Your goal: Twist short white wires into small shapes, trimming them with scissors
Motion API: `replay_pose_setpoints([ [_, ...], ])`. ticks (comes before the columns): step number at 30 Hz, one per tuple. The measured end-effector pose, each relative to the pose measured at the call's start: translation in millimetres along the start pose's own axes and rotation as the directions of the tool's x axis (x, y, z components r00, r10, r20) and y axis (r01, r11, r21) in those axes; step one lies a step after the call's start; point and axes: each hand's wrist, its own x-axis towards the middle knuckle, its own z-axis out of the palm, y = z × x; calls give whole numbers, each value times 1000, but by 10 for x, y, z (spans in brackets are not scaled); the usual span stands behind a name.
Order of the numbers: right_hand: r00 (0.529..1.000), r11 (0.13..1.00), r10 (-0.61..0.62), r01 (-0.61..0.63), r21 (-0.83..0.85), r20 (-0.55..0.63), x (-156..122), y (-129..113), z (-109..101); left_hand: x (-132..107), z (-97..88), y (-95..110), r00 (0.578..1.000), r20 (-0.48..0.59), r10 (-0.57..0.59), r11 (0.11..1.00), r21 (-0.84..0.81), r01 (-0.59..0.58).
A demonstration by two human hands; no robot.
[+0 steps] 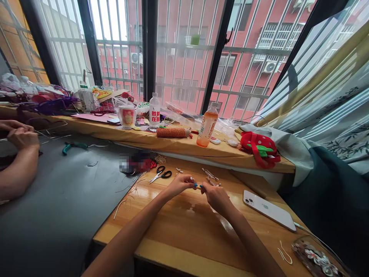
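Observation:
My left hand (183, 184) and my right hand (215, 195) meet above the wooden table, fingertips pinched close together. Between them shows a short stretch of thin cord (198, 187), mostly covered by the fingers. Just beyond my right hand lie short pale cord pieces (210, 174). Scissors with black handles (161, 174) rest to the left of my left hand, blades a little apart. Further left, loose tan threads (129, 198) trail along the table's edge.
A white phone (268, 209) with a cable lies at right, near a clear case (314, 256). On the sill stand a bottle of orange drink (207, 125), a thread spool (172, 132) and a clear bottle (155, 111). A co-worker's hands (21, 134) work at left, near teal pliers (73, 146).

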Motion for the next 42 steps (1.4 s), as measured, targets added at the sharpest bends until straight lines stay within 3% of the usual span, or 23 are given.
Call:
replay_pose_setpoints([
  [3,996,1000,16,-16,-7,-91,5,-43,14,21,-23,-36,1000,-1,11,999,-31,-11],
  [7,954,993,-107,91,-71,-279,3,-58,55,14,-30,-39,999,-47,-10,1000,5,10],
  [14,882,940,-326,266,-212,-339,-3,28,91,-29,21,48,997,-74,16,1000,24,-15],
  [19,831,935,-320,200,-292,-456,5,-19,41,-24,15,88,995,-96,20,999,31,-17],
  [25,830,915,-341,185,-359,-442,25,-40,32,-15,8,84,995,-88,39,999,15,-38],
  [31,812,924,-366,258,-283,-454,20,15,47,-2,-20,65,993,-107,43,998,51,-38],
  [37,769,886,-442,298,-355,-461,-4,34,23,24,-45,18,991,-123,51,995,92,-39],
  [42,779,886,-432,273,-374,-454,3,48,-1,23,-27,20,994,-107,30,997,72,-23],
])
